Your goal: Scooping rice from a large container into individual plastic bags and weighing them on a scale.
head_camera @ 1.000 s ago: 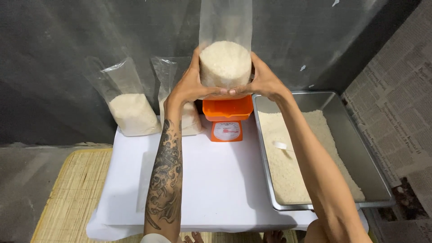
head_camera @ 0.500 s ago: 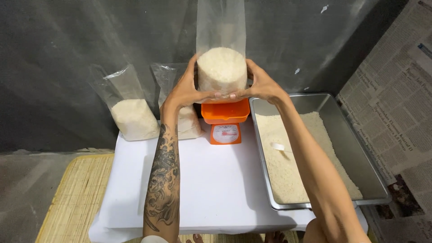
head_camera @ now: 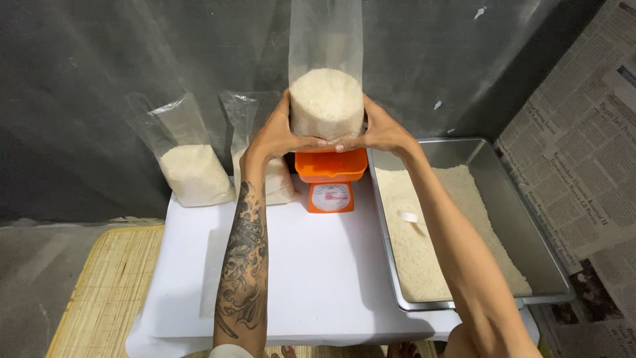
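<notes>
A white table [head_camera: 311,278] carries a steel tray [head_camera: 530,245] of rice at right. Two filled clear bags [head_camera: 195,169] lean at the dark wall. The left hand [head_camera: 278,136] and right hand [head_camera: 381,132] clasp a clear rice bag [head_camera: 326,99] just above the orange scale [head_camera: 330,179].

The bag [head_camera: 326,73] is thin, clear, shiny plastic, and the rice [head_camera: 327,104] inside looks white and grainy. The scale [head_camera: 330,178] is smooth orange plastic, and the tray [head_camera: 530,229] is dull grey metal. The table [head_camera: 305,265] top is smooth, matt white, the mat [head_camera: 106,292] is rough woven straw, and the wall [head_camera: 93,59] is rough and dark.
</notes>
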